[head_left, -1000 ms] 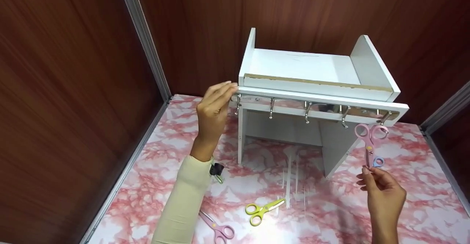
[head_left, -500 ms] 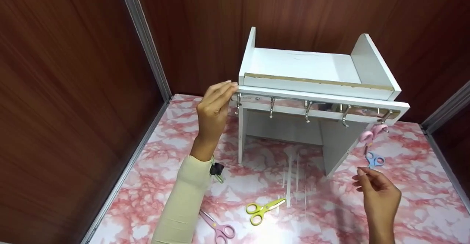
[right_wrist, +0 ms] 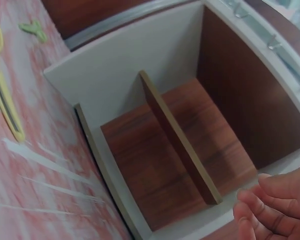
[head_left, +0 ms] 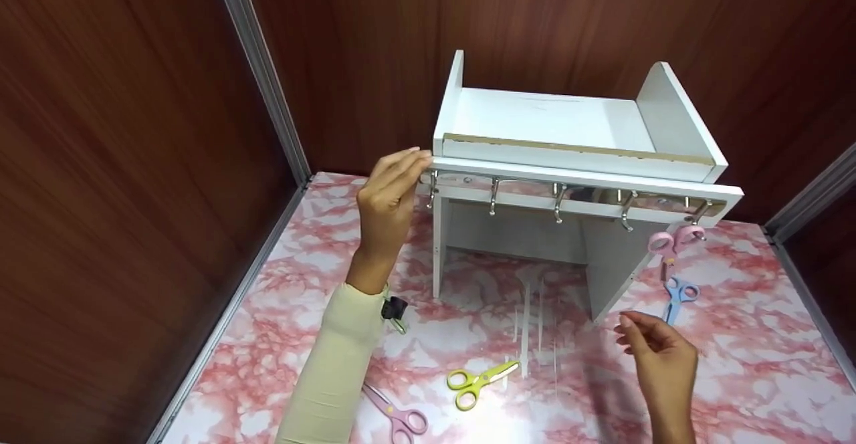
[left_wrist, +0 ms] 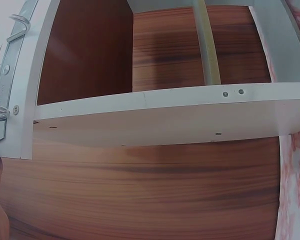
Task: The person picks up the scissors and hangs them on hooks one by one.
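Hands: the right hand (head_left: 659,360) is loosely curled, thumb near the fingertips, with nothing between them; the left hand (head_left: 389,196) lays nearly straight fingers on the end of the hook rail (head_left: 528,187) beside it, its thumb hidden, so I cannot tell whether it grips from behind.
Just changed: one second ago the right hand pinched the blades of the pink scissors (head_left: 671,255); now it has let go and drawn back to the left, well clear of them, while the left hand stays where it was.
Pink scissors: beyond and slightly to the right of the right hand, handles up, one loop apparently on the end hook (head_left: 701,212); they face forward more than half a second ago, so they have probably swung a little.
What it means: the end hook seems to bear this pair without help, so its hanging looks done, in my judgement.
White unit: stands upright beyond both hands, the rail across its front.
Blue scissors: just beyond the right hand's fingers, seemingly lying on the bench (head_left: 281,317).
Yellow-green scissors (head_left: 478,382): on the bench between the hands, nearer the person.
Mauve scissors (head_left: 399,417): nearer still, beside the left sleeve (head_left: 331,370), blades partly covered.
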The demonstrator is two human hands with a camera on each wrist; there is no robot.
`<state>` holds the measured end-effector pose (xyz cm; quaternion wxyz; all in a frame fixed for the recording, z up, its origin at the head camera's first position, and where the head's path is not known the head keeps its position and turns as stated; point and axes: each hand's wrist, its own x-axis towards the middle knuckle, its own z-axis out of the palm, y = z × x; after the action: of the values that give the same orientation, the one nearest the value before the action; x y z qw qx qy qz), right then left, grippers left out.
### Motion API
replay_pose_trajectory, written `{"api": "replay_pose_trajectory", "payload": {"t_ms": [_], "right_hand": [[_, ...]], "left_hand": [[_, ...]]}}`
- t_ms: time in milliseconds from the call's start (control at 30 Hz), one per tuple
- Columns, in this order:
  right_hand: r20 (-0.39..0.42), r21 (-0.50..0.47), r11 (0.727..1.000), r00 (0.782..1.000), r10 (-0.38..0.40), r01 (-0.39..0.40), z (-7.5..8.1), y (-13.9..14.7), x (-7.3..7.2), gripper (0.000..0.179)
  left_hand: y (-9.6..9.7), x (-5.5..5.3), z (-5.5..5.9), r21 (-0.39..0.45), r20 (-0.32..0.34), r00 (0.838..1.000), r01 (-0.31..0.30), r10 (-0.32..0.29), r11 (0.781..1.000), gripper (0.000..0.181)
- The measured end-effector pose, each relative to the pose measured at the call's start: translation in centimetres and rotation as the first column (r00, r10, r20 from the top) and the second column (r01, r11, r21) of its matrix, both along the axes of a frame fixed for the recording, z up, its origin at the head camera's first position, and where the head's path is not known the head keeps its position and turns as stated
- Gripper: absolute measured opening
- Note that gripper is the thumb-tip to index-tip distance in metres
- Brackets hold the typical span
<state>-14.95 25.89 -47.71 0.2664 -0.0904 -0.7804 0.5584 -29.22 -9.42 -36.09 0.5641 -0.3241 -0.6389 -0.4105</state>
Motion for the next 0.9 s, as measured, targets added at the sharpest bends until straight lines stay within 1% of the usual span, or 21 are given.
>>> {"api": "replay_pose_trajectory", "payload": {"t_ms": [167, 367, 600, 733, 800, 900], "right_hand": [[-0.012, 0.007, 0.999, 0.999, 0.036, -0.036, -0.4, -0.9, 0.1, 0.013], [0.035, 0.004, 0.999, 0.999, 0.041, -0.041, -1.3, -2.0, 0.7, 0.012], [0.031, -0.03, 0.997, 0.997, 0.075, -0.074, -2.1, -3.4, 0.9, 0.012], [0.057, -0.042, 0.995, 0.995, 0.088, -0.085, -2.7, -4.1, 1.3, 0.011], [0.079, -0.037, 0.995, 0.993, 0.091, -0.088, -3.2, -4.4, 1.4, 0.012], [0.092, -0.019, 0.996, 0.992, 0.087, -0.086, -4.7, -4.5, 1.3, 0.011]], "left_hand": [[0.2, 0.0, 0.1, 0.012, -0.001, 1.0, 0.012, -0.012, 1.0, 0.016], [0.5, 0.0, 0.1, 0.014, -0.004, 1.0, 0.012, -0.012, 1.0, 0.015], [0.6, 0.0, 0.0, 0.02, -0.002, 1.0, 0.018, -0.018, 1.0, 0.016], [0.7, 0.1, 0.0, 0.023, -0.004, 1.0, 0.009, -0.009, 1.0, 0.017], [0.7, 0.1, 0.0, 0.024, -0.005, 1.0, 0.006, -0.006, 1.0, 0.016], [0.8, 0.2, 0.0, 0.024, -0.008, 1.0, 0.007, -0.006, 1.0, 0.016]]}}
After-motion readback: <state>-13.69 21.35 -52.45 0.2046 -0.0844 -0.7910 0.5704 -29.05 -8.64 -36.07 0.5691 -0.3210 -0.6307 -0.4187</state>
